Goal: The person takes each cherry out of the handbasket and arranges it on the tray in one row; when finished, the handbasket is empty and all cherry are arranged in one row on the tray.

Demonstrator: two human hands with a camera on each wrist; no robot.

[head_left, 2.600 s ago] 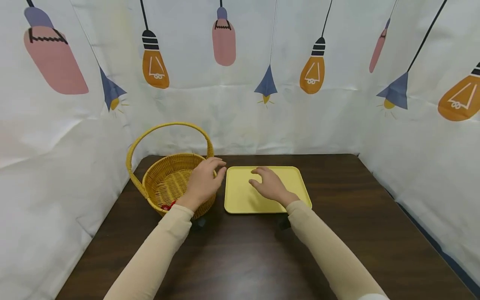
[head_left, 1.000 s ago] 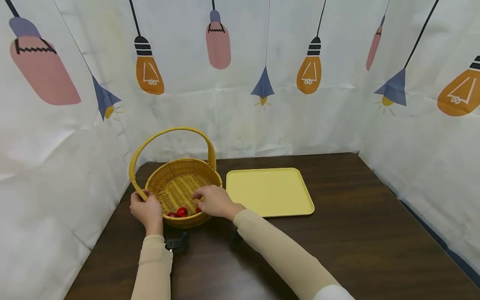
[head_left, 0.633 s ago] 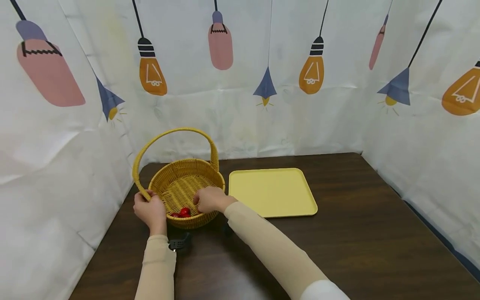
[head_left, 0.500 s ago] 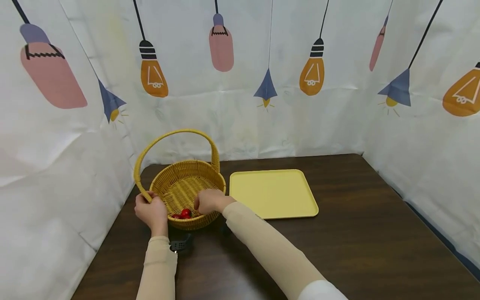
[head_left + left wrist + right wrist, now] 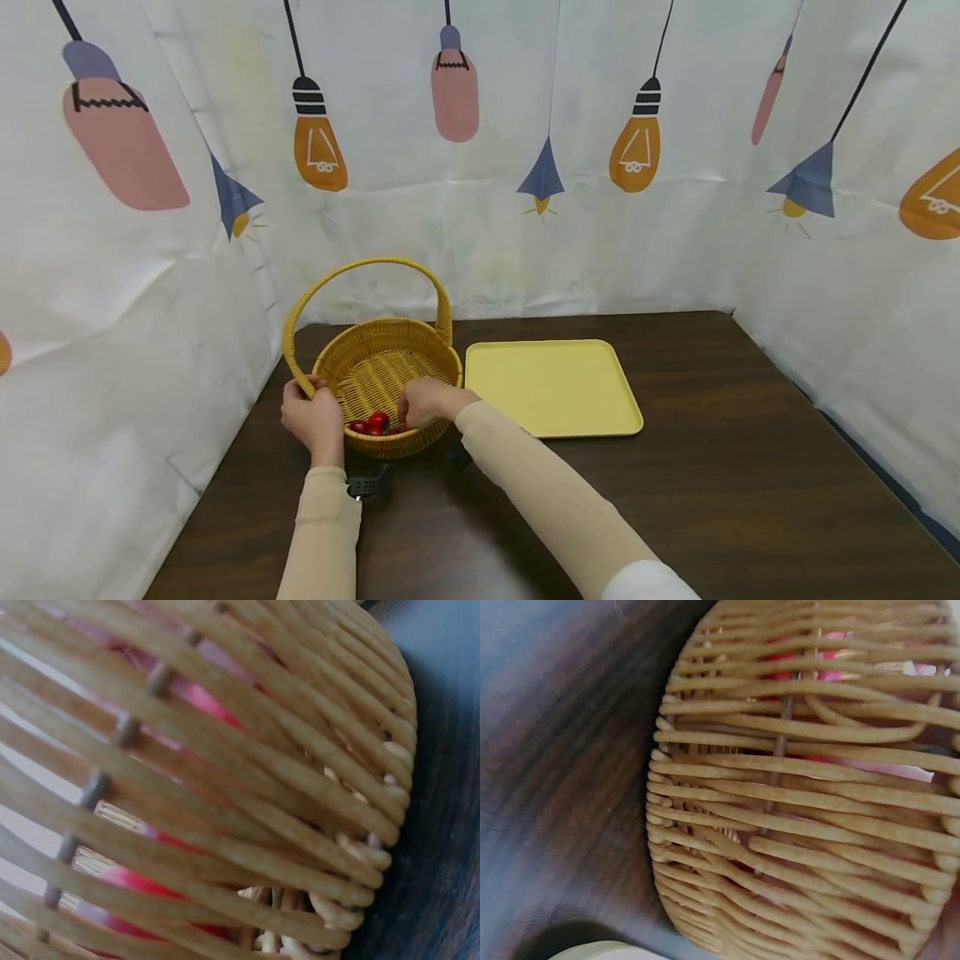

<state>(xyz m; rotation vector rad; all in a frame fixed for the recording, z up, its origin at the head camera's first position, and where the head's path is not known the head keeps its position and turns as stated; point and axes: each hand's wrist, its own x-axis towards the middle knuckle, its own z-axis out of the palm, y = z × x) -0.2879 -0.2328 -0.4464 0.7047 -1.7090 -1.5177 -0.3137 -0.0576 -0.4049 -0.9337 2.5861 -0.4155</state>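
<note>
A yellow wicker basket (image 5: 397, 333) with a tall hoop handle stands at the table's left. My left hand (image 5: 318, 421) grips it at the left foot of the handle. Several shiny red round things, like small fruits (image 5: 378, 420), lie inside along the near wall. Over the near right rim reaches my right hand (image 5: 431, 400), fingers bent down among them; its fingertips are hidden, so I cannot tell whether it pinches one. In the left wrist view, red patches (image 5: 139, 881) show through the weave. The right wrist view is mostly basket wall (image 5: 817, 795), with red behind it.
Right of the basket lies a flat yellow tray (image 5: 555, 387) with nothing on it. The dark wooden table (image 5: 712, 483) extends to the right and front. A white printed cloth (image 5: 495, 250) hangs behind and at both sides.
My left hand has gone from the basket's right rim to the handle's left foot. The right hand has moved from over the tray into the basket, its fingers lately dipping lower.
</note>
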